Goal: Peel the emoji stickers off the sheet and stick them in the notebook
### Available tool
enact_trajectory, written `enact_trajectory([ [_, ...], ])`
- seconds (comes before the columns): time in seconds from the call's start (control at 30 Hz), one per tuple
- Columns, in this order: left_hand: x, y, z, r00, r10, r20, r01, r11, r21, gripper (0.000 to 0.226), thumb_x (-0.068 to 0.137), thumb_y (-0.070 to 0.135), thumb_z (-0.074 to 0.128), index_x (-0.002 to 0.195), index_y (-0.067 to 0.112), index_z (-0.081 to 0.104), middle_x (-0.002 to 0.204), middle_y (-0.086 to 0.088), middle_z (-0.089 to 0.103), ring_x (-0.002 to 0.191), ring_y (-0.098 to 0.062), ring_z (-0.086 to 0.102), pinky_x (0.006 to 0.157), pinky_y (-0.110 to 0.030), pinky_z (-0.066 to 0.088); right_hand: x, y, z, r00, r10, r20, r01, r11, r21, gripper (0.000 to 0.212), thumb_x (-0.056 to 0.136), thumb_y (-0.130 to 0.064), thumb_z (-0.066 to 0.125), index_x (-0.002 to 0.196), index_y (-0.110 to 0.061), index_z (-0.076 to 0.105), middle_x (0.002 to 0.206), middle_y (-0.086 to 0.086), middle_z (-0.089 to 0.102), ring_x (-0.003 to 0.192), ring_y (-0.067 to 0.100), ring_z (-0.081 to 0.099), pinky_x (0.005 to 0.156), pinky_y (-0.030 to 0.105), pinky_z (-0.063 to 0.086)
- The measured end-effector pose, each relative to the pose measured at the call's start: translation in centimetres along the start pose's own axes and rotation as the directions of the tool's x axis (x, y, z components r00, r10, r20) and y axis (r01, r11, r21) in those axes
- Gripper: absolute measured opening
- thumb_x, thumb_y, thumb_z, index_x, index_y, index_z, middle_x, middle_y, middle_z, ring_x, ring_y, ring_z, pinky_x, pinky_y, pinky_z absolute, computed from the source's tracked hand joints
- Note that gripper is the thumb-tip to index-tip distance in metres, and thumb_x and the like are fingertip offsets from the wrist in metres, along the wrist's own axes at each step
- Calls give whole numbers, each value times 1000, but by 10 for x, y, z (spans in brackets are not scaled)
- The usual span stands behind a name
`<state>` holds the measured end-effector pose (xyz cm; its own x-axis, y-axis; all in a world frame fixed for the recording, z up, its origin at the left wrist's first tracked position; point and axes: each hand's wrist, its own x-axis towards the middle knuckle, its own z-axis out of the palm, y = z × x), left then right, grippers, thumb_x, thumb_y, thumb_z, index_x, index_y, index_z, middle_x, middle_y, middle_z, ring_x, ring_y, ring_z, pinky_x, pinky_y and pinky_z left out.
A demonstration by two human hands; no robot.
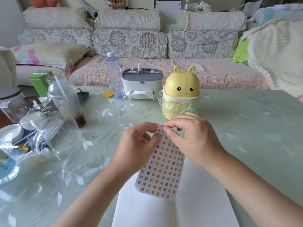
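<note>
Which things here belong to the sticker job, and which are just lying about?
In the job: sticker sheet, notebook, left hand and right hand, both pinching the sheet's top edge.

Lying about: yellow rabbit bin, water bottle, tissue box, domed plastic cup, glass jug, green tin.

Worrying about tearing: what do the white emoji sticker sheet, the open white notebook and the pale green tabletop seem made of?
White emoji sticker sheet: thin flexible paper, seemingly; its top corner curls. Open white notebook: matte paper, no glare. Pale green tabletop: probably glass or glossy vinyl; it shows reflections.
</note>
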<state>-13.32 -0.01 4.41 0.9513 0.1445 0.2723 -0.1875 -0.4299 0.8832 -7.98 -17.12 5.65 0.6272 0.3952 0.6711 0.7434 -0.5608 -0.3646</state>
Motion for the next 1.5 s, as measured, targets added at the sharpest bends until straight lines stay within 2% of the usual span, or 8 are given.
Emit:
enact_trajectory([
  [0.27,2,3,1,999,15,46,-15,1000,19,26,91,14,68,89,40,70,74,24,69,60,-2,61,61,-16,49,-1,7,-5,981,160,107,-176,971,160,13,92,-25,67,86,-24,78,83,-14,72,78,12,66,72,39,55],
  [0.4,1,5,2,998,-30,59,33,998,-47,19,92,11,66,94,28,74,80,17,73,69,-9,69,67,-25,58,0,6,-6,972,208,107,-226,953,200,13,92,-25,67,86,-25,79,77,-18,70,68,15,65,67,36,53],
  [0.57,0,14,3,970,-186,154,228,917,-327,13,98,16,60,93,16,73,86,0,77,78,-17,74,69,-25,57,-1,-1,-5,994,110,9,-110,978,176,10,90,-22,69,87,-20,78,79,-19,65,68,14,60,64,31,51],
  [0.73,2,13,4,973,-193,131,232,850,-473,14,98,15,60,91,13,73,85,-5,75,76,-20,69,76,-35,55,-2,-4,-2,996,30,-85,-18,991,134,10,90,-24,70,94,-19,77,94,-13,70,76,1,59,69,30,54],
  [0.8,3,12,2,973,-188,132,229,844,-484,12,97,9,62,93,13,72,86,-6,75,76,-18,67,77,-35,53,0,-4,-2,993,28,-114,-19,997,74,12,88,-28,73,98,-23,78,101,-16,71,84,-2,57,75,31,53],
  [0.9,5,10,-1,971,-182,151,233,850,-472,10,97,17,64,90,14,70,90,-10,75,82,-22,69,78,-39,57,5,-2,-4,989,-82,-121,73,994,-77,11,89,-28,73,97,-26,79,96,-15,71,85,17,58,76,38,50],
  [1.23,3,11,1,979,-173,111,206,829,-521,19,98,22,59,93,6,69,84,-6,73,79,-16,69,76,-40,63,0,-7,5,981,-63,-182,80,993,85,8,86,-9,76,93,-11,79,89,-1,67,69,5,61,66,17,51],
  [1.5,1,12,8,987,-152,51,155,811,-564,19,99,14,57,88,2,68,77,-8,70,72,-17,69,73,-40,63,1,-8,4,988,-62,-139,80,989,123,9,88,-12,75,93,-8,80,86,-1,73,75,10,67,70,26,55],
])
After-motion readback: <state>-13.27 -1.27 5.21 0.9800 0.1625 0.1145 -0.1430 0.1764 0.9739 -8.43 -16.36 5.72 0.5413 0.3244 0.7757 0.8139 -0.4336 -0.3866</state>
